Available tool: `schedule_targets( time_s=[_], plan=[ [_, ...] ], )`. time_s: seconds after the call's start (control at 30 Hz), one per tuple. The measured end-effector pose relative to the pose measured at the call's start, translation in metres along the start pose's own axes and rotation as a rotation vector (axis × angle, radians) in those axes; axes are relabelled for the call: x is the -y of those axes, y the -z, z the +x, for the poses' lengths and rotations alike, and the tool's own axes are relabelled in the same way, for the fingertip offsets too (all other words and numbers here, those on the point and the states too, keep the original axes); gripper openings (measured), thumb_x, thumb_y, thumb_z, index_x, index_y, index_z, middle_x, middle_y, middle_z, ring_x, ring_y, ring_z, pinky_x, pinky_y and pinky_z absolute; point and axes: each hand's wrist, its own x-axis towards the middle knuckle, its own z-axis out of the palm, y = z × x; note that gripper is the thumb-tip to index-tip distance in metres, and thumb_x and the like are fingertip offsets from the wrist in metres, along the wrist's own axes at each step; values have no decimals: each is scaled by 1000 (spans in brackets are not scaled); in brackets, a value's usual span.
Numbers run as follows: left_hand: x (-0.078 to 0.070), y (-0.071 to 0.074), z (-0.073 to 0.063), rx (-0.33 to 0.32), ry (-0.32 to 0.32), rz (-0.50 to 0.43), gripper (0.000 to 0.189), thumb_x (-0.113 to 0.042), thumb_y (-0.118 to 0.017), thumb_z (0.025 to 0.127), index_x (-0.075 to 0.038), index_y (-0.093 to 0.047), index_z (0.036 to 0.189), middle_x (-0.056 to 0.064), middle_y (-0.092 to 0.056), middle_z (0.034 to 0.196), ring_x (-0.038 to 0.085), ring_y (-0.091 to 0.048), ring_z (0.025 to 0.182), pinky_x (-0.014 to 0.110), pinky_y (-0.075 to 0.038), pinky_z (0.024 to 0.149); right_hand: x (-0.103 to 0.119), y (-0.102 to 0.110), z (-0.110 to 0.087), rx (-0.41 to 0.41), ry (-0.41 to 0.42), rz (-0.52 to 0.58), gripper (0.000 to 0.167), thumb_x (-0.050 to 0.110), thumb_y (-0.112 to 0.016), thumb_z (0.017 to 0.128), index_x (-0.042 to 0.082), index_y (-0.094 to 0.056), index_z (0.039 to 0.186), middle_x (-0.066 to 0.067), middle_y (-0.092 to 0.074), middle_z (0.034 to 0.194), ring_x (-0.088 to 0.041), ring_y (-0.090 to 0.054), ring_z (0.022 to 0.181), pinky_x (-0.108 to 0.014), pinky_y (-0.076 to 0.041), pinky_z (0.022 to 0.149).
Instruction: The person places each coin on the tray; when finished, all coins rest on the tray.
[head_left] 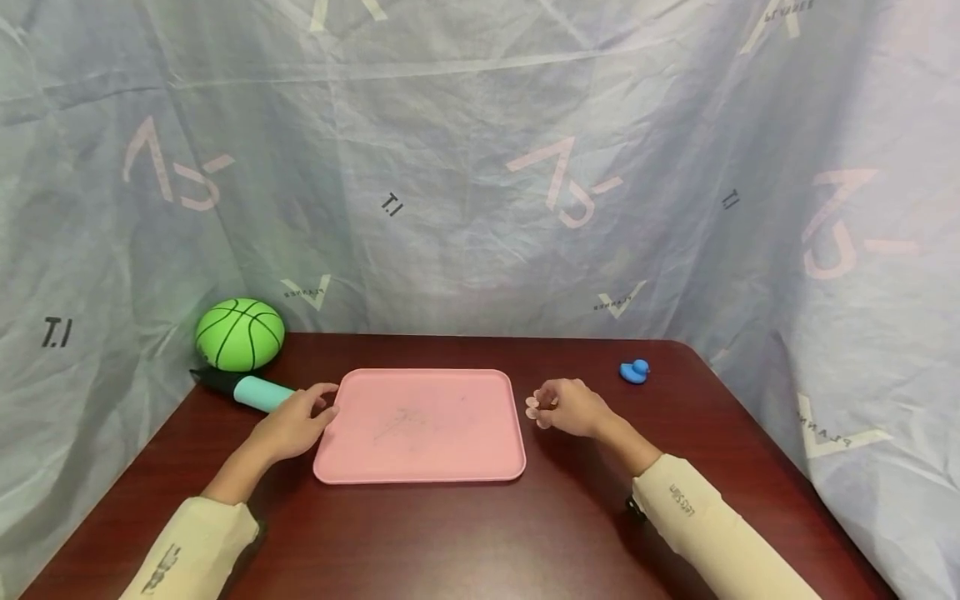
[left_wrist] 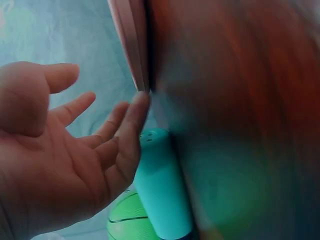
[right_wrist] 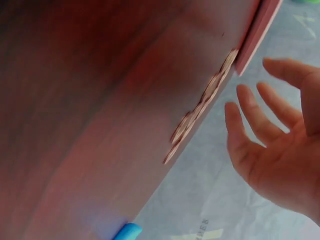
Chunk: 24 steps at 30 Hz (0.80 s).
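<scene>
A pink rectangular tray [head_left: 420, 425] with a raised rim lies on the dark red wooden table. My left hand [head_left: 294, 423] is at its left edge, with loosely bent fingers. In the left wrist view, the left fingertips [left_wrist: 142, 97] are close to the tray's corner; whether they touch cannot be told. Off the tray's right side, several thin, round, pale brown discs [right_wrist: 202, 102] lie flat on the table, partly overlapping. Above them is my right hand [head_left: 573, 407], its fingers slightly bent and holding nothing in the right wrist view. It hides some discs in the head view.
Behind my left hand lies a turquoise cylinder [head_left: 262, 393] with a black pointed end. A green ball [head_left: 240, 335] with black lines sits at the back left corner. A small blue toy duck [head_left: 634, 372] stands at the back right. Grey printed cloth [head_left: 465, 233] hangs around the table.
</scene>
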Motion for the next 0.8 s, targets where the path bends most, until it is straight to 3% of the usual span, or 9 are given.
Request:
schedule_targets(
  time_s=[0.17, 0.4, 0.57, 0.8],
  plan=[
    [5, 3, -1, 71, -18, -62, 49, -21, -56, 102, 4, -45, 142, 30, -59, 120, 42, -59, 110, 59, -46, 92, -8, 4, 5, 95, 77, -3, 20, 20, -83, 79, 8, -73, 91, 5, -66, 80, -12, -60, 77, -33, -51, 70],
    [12, 3, 5, 154, -36, -65, 57, -21, -60, 99, 8, -41, 144, 27, -59, 122, 40, -57, 113, 58, -44, 96, -16, 2, 5, 206, 91, 3, 19, 24, -84, 80, 12, -74, 92, 5, -62, 77, -10, -55, 73, -29, -47, 66],
    [18, 2, 3, 190, -74, -1, 64, -21, -66, 95, 15, -40, 142, 33, -51, 130, 48, -48, 123, 59, -39, 100, -21, -2, 6, 213, 167, 9, 17, 22, -83, 81, 11, -74, 91, 4, -60, 75, -9, -53, 71, -27, -45, 63],
    [20, 2, 1, 259, -64, -7, 74, -24, -67, 95, 13, -31, 148, 36, -37, 139, 50, -40, 129, 60, -35, 104, -26, 2, 12, 239, 170, 33, 13, 17, -82, 82, 12, -73, 90, 4, -61, 78, -12, -54, 75, -28, -46, 68]
  ],
)
